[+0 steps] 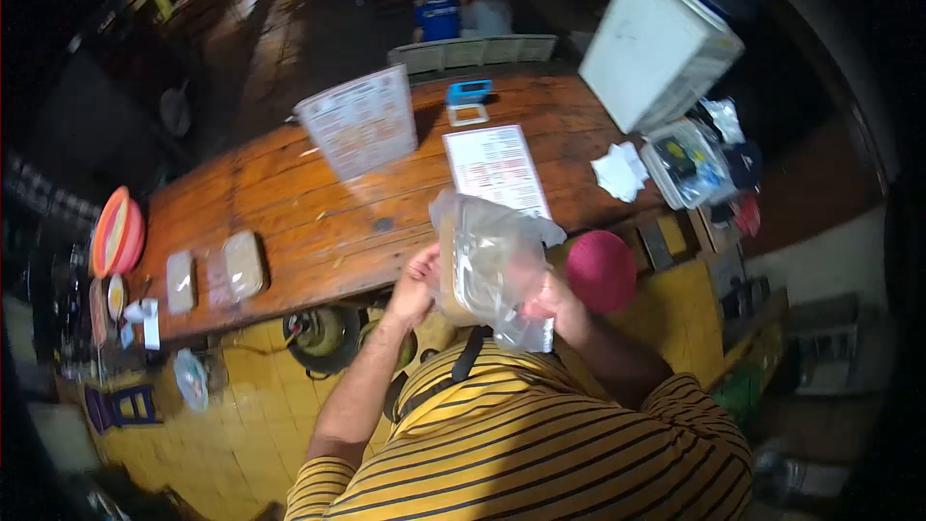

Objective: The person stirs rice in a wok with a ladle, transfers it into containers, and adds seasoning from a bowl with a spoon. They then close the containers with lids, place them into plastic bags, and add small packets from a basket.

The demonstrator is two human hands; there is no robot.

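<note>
In front of my body, a clear plastic bag (516,256) surrounds a brown takeout box (467,265) with a clear lid. At the box's left side, my left hand (417,285) is closed on the bag's edge. On the other side, my right hand (552,297) grips the bag too, its fingers partly hidden behind the crumpled plastic. The bag is held up near the counter's front edge. A printed menu sheet (494,166) lies just beyond it, partly covered by the bag.
On the wooden counter (309,232) are two lidded boxes (245,265), a standing menu (362,121), a blue-and-white device (469,93), white papers (619,172) and a filled plastic tub (687,164). A white dispenser (656,48) stands right. Below is a pink round object (601,271).
</note>
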